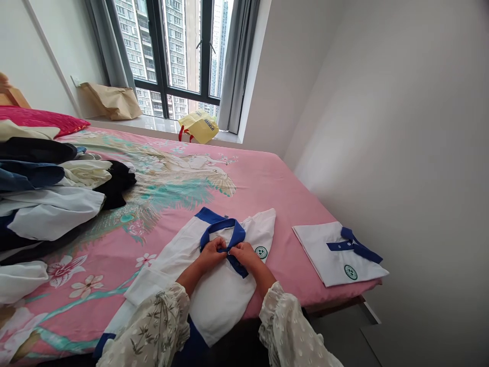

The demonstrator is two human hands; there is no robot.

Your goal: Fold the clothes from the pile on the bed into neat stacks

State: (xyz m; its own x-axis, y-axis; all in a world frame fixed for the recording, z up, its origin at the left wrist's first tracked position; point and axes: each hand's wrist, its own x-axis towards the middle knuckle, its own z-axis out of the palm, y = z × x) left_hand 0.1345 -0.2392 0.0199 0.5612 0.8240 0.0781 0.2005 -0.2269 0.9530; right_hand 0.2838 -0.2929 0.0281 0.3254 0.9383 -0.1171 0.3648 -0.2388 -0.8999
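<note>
On a pink bed, a white shirt lies front up at the near edge, between heaped clothes and a folded shirt. From where I stand, the person's left hand and right hand, fingers pinched narrow, hold the front of its blue collar.

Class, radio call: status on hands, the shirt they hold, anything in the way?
Left hand, right hand: both pinching shirt at collar. Front up on bed. Folded shirt, clothes pile apart, not in the way.
</note>
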